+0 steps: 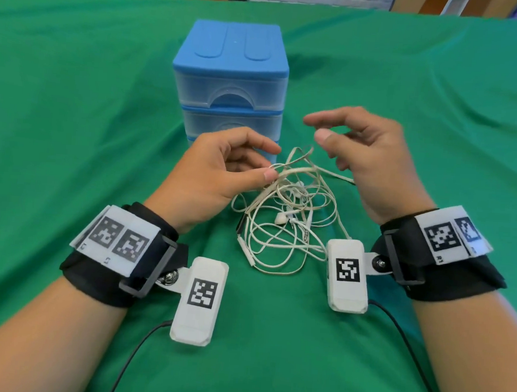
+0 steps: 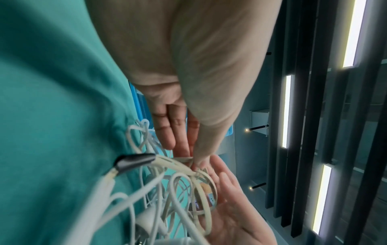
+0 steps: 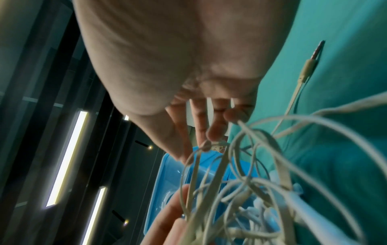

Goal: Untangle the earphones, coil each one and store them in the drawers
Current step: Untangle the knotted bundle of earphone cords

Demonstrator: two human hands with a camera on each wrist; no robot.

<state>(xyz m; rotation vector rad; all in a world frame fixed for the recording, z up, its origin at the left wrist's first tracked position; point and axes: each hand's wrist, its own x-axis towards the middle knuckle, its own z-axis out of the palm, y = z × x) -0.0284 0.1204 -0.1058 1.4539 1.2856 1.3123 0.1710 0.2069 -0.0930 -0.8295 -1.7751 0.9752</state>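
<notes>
Currently: tangled earphones (image 1: 282, 224) in one knot on green cloth (image 1: 76, 93), mid-tabletop, just in front of blue drawer unit (image 1: 229, 82); drawers closed. Left hand (image 1: 219, 172) pinches raised cord loop between thumb and fingers. Right hand (image 1: 365, 154) above knot, fingers loosely spread, holding nothing. Jack plug (image 3: 310, 66) lies free on cloth. Advice: keep pinch light, trace free plug end back through loops, avoid pulling tight. Untangling barely begun.
</notes>
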